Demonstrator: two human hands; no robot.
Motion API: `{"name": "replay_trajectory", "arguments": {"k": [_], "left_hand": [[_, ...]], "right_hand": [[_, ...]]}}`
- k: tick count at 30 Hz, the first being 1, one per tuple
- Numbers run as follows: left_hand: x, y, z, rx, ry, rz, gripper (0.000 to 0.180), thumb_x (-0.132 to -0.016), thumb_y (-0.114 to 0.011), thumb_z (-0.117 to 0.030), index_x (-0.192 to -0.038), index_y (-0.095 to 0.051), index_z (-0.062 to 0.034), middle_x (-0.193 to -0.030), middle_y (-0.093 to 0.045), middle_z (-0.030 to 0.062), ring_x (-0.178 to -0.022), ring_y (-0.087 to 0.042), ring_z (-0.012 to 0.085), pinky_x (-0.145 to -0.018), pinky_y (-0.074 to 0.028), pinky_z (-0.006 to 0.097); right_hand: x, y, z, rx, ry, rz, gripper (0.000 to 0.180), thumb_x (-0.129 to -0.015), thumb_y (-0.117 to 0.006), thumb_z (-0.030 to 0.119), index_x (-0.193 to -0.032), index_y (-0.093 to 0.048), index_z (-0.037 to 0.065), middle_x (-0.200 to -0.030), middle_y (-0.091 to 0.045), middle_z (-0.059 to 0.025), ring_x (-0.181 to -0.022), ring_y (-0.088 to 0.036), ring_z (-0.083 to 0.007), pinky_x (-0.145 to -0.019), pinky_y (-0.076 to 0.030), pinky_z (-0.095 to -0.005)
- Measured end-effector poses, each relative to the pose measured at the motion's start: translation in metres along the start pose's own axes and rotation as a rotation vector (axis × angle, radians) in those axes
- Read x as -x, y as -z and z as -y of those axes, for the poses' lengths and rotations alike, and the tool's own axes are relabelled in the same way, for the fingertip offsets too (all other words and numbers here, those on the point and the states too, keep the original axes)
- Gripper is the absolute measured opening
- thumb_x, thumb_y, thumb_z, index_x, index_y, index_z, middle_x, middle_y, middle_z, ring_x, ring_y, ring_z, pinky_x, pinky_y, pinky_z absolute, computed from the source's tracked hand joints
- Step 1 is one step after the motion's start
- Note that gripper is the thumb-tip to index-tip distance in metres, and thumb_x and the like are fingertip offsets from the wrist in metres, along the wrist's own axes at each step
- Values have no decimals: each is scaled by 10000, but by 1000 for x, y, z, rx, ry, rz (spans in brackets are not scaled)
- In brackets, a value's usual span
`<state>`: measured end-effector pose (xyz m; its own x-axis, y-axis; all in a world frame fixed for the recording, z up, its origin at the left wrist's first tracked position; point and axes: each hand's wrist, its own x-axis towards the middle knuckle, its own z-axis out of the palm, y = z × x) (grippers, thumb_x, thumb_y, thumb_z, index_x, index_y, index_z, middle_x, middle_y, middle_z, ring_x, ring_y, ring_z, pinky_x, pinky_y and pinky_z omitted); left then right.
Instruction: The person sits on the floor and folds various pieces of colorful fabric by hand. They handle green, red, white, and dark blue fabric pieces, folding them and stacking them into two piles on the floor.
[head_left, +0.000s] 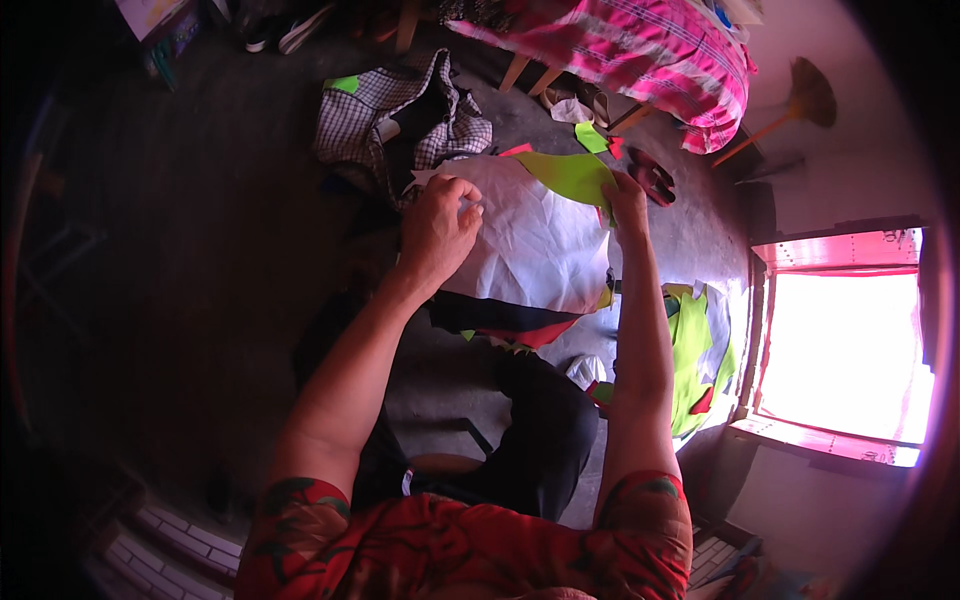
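A lime-green piece of cloth [566,178] with a curved edge is stretched out from my right hand [628,207], which grips its right end. Below it a large creased white cloth [540,245] lies spread in front of my knees. My left hand [440,228] is over the left part of this white cloth, its fingers curled in and thumb close to them; whether anything is pinched there is hidden. Black cloth [490,312] and red cloth [545,332] show under the white one's near edge.
A checked cloth bag [365,125] slumps on the floor beyond my left hand. More green cloth [688,345] is heaped at right by a bright window [840,350]. Shoes [652,178], a pink plaid cover [650,60] and a broom [808,95] are at the far right.
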<state>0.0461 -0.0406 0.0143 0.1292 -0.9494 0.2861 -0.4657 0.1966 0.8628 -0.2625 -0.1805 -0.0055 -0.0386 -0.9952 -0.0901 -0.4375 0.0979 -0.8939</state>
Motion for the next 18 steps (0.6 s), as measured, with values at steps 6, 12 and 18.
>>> {"name": "replay_trajectory", "arguments": {"k": [6,12,18], "left_hand": [[6,1,-5,-92,120,222,124,-769,-638,-105,-859,-579,-44,-883,-583,104,-769,-607,237,-680,-474,344],[10,4,-4,-95,126,363,129,-776,-628,-166,-840,-602,-57,-879,-598,128,-770,-615,277,-675,-474,368],[13,3,-5,-80,104,368,126,-773,-627,-150,-843,-601,-48,-862,-604,123,-780,-609,279,-679,-472,362]], "right_hand": [[-22,-47,98,-296,138,63,299,-847,-548,53,-1140,-563,-2,-851,-604,-34,-628,-538,-93,-490,-414,-224],[-9,-61,176,-501,206,217,269,-878,-534,57,-1143,-537,10,-861,-593,-32,-587,-507,-79,-433,-379,-205],[-8,-25,113,-220,123,187,324,-855,-547,56,-1177,-543,20,-874,-602,-25,-599,-517,-73,-472,-398,-214]]}}
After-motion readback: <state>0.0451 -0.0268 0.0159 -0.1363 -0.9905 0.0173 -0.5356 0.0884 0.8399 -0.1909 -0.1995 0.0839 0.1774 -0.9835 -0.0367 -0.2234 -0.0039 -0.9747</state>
